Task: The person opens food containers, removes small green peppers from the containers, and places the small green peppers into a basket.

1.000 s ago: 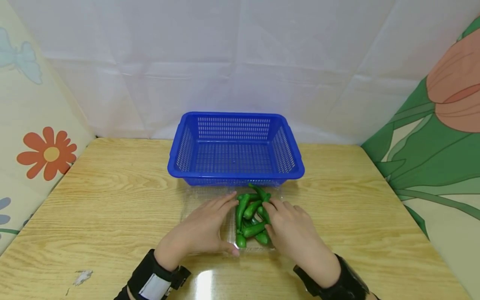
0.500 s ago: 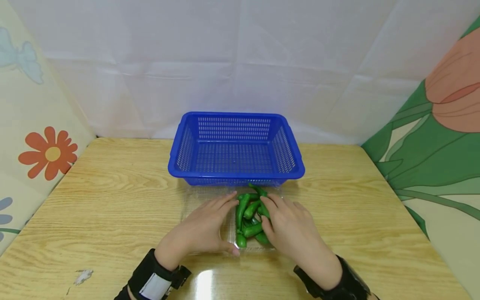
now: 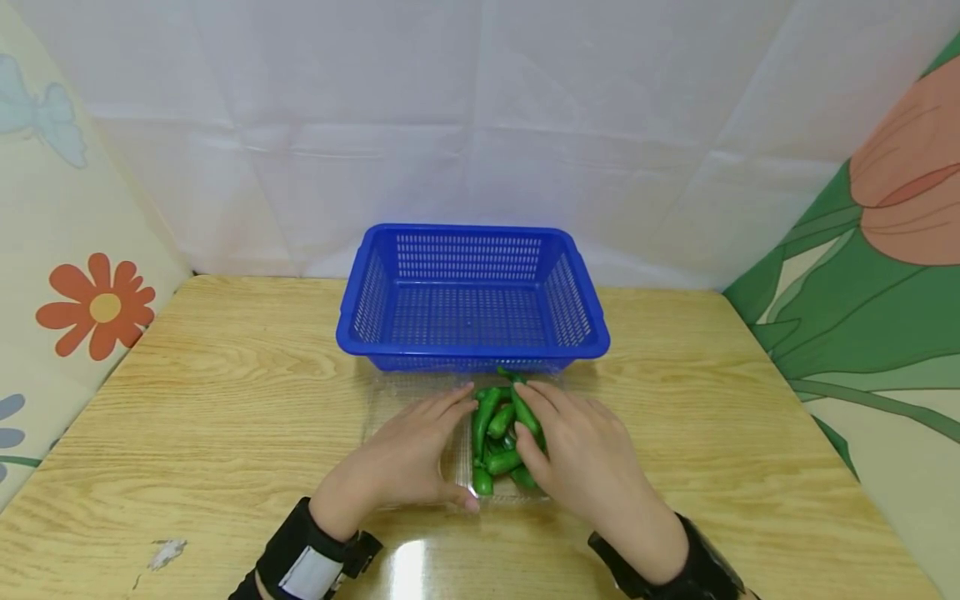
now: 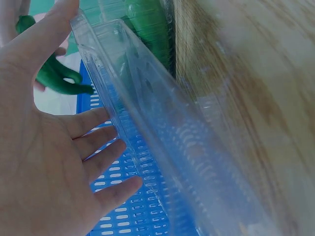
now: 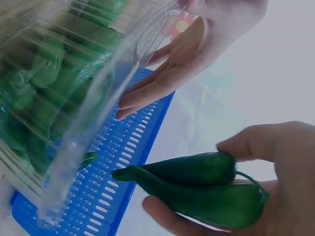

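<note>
While the blue basket [image 3: 472,352] sits toward the back of the wood table [image 3: 247,383], all the hand stuff is happening just on its near side. There's a clear plastic box [image 3: 461,454] right in front of the basket, with a bunch of green peppers [image 3: 482,425] in its right-hand part. The left hand [image 3: 408,450] isn't gripping anything, fingers pretty straight and spread, thumb and fingertips resting along the box's edge. The right hand [image 3: 585,446] is the busy one: from its wrist cam you can see it pinching two peppers [image 5: 216,200] side by side between thumb and fingers, also on the near side of the basket. Both wrists have black straps [image 3: 307,546], and a white sheet [image 3: 465,108] hangs behind the basket.
</note>
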A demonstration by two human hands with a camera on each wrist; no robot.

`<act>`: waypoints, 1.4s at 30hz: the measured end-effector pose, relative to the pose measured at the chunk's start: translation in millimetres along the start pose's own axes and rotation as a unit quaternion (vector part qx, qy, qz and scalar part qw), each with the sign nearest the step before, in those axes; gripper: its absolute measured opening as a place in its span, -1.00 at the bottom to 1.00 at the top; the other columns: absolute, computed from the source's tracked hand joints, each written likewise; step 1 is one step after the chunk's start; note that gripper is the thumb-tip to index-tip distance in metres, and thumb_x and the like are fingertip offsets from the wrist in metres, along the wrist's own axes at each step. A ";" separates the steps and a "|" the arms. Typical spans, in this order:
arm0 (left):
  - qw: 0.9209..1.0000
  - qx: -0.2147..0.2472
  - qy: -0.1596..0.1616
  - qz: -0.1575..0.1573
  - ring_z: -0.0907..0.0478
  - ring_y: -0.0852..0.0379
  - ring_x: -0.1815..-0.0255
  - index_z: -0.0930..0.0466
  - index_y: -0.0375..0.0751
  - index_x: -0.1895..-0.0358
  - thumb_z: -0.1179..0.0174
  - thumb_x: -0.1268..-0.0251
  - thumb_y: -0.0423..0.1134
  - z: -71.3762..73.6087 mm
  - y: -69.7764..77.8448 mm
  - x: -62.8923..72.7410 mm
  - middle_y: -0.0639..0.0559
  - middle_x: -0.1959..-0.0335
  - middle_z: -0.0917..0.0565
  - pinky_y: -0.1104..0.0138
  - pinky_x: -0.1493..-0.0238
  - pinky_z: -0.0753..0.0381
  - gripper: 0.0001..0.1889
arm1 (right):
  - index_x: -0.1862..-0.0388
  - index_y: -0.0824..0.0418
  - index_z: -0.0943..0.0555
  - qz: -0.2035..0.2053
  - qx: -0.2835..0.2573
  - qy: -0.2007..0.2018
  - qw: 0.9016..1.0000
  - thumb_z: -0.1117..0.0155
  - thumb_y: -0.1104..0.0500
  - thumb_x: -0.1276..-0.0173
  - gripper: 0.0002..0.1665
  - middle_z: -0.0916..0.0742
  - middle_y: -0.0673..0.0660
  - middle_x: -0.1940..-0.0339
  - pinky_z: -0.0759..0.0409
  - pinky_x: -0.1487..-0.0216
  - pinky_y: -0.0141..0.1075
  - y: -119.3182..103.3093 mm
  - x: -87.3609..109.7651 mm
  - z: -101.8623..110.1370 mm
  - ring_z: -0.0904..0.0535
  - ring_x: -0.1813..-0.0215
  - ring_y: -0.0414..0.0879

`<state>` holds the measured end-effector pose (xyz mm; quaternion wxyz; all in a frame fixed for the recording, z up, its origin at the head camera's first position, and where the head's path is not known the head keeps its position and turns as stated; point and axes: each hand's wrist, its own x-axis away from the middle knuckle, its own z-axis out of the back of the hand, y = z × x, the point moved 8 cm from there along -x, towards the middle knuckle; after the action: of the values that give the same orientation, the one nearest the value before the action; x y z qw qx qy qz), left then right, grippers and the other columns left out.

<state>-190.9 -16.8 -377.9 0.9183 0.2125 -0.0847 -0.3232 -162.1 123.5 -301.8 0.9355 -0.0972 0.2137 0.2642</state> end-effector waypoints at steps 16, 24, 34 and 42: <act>1.000 0.000 -0.001 0.001 0.00 -0.09 -0.57 -0.13 -0.21 -0.54 -0.46 0.21 0.38 0.6 -0.2 0.0 -0.06 -0.61 -0.01 0.00 -0.53 -0.04 0.24 | -0.30 0.31 -0.53 0.037 -0.088 0.104 0.990 -0.18 0.03 -0.42 -0.43 -0.67 0.26 -0.16 -0.70 0.03 -0.02 5.2 -2.5 19.0 -0.66 -0.05 0.14; 1.000 0.000 0.002 -0.003 0.00 -0.10 -0.57 -0.13 -0.23 -0.54 -0.47 0.22 0.37 0.1 -0.3 0.3 -0.07 -0.61 -0.01 0.00 -0.53 -0.04 0.25 | -0.34 0.33 -0.46 0.015 -0.105 0.115 0.988 -0.35 0.23 -0.27 -0.36 -0.66 0.31 -0.16 -0.74 0.19 -0.07 21.4 -4.7 23.9 -0.67 -0.01 0.16; 1.000 -0.005 -0.002 0.000 -0.01 -0.13 -0.57 -0.12 -0.24 -0.54 -0.46 0.20 0.36 0.3 0.0 1.3 -0.08 -0.61 0.00 -0.03 -0.52 -0.04 0.24 | -0.31 0.40 -0.47 0.008 -0.116 0.132 0.985 -0.37 0.33 -0.26 -0.38 -0.56 0.36 -0.29 -0.65 -0.07 0.05 42.3 -11.1 24.9 -0.56 -0.21 0.25; 1.000 -0.006 -0.006 0.005 0.02 -0.09 -0.58 -0.10 -0.21 -0.55 -0.45 0.19 0.38 -0.7 -0.7 0.3 -0.05 -0.62 0.02 -0.01 -0.53 -0.01 0.25 | -0.25 0.39 -0.51 -0.012 -0.115 0.145 0.983 -0.45 0.39 -0.20 -0.39 -0.50 0.39 -0.25 -0.69 0.43 -0.24 57.9 -14.7 21.1 -0.64 0.18 0.12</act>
<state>-190.8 -17.2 -378.9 0.9204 0.2047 -0.0897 -0.3209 -197.0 171.8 -280.4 0.8800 -0.2445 0.3144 0.2588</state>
